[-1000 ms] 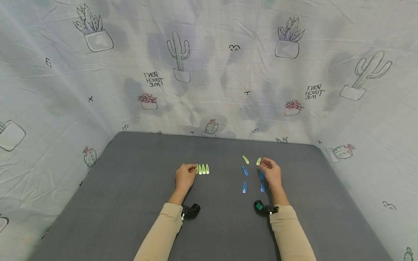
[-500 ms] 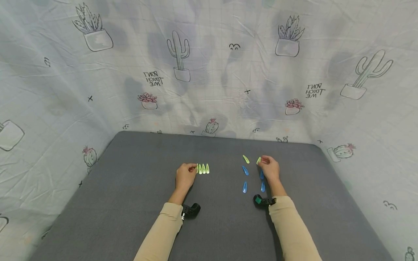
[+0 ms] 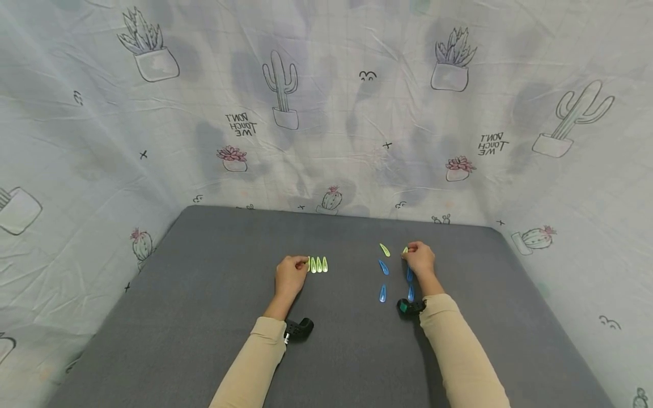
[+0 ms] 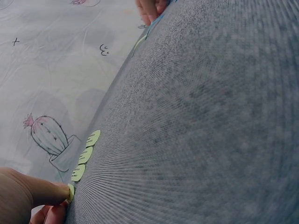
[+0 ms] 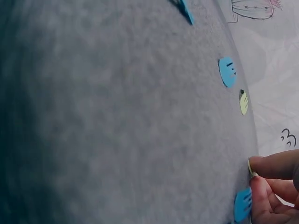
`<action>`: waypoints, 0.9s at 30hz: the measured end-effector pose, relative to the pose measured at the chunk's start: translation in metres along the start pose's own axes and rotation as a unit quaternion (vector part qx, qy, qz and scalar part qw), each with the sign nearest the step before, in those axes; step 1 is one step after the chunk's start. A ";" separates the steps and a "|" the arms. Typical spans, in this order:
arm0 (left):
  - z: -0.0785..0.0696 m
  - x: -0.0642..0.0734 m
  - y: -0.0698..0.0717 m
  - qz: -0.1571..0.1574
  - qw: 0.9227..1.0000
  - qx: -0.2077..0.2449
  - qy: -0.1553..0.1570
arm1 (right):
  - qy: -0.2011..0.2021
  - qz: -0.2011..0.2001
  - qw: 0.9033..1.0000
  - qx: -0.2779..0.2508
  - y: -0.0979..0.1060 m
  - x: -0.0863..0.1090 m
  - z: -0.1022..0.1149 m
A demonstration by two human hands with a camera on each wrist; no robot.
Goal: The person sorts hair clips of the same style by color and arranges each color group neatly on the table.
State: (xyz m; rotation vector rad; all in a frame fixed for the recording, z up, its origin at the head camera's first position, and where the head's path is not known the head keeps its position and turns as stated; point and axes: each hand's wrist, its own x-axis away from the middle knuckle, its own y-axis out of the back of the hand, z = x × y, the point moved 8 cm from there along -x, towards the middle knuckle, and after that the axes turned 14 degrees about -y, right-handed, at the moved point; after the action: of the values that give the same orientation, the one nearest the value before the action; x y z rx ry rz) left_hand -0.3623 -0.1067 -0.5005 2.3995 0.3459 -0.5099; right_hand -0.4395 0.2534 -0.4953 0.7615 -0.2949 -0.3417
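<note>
My left hand (image 3: 291, 276) pinches a yellow-green snap hair clip (image 4: 71, 192) at the left end of a short row. Three more yellow-green hair clips (image 3: 318, 264) lie side by side, just right of those fingers. Over on the right, my right hand (image 3: 421, 259) pinches another yellow-green hair clip (image 5: 251, 167) between thumb and fingertips, which partly cover it. A loose yellow-green clip (image 3: 385, 250) lies left of that hand. Close below the right fingers is a blue hair clip (image 3: 410, 274), partly hidden by the hand in the head view.
More blue clips lie nearer me: one (image 3: 384, 267) below the loose yellow-green clip, another (image 3: 383, 293) under it, and one (image 3: 411, 293) by the right wrist. A grey cloth covers the table (image 3: 234, 243). A cactus-print curtain (image 3: 326, 113) hangs behind and at both sides.
My right hand has moved slightly away from me and turned, covering more of the yellow-green clip it pinches. The left hand has stayed at its row.
</note>
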 end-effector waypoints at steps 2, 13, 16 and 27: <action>0.000 0.000 0.000 0.001 1.000 0.002 0.002 | 0.002 0.001 1.000 0.006 0.001 0.000 0.001; 0.001 0.001 0.001 -0.001 1.000 0.004 0.007 | -0.049 0.064 0.992 -0.093 -0.002 -0.003 -0.011; 0.000 0.001 0.001 -0.002 1.000 0.004 0.007 | -0.054 0.088 0.986 -0.134 -0.003 -0.002 -0.013; 0.000 0.001 0.001 0.001 1.000 0.006 0.005 | -0.082 0.177 0.943 -0.269 -0.008 0.008 -0.010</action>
State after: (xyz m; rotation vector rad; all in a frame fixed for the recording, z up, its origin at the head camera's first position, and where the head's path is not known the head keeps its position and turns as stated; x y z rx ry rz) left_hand -0.3609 -0.1070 -0.5005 2.4140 0.3454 -0.5005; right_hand -0.4303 0.2511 -0.5067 0.1324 -0.4640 -0.1300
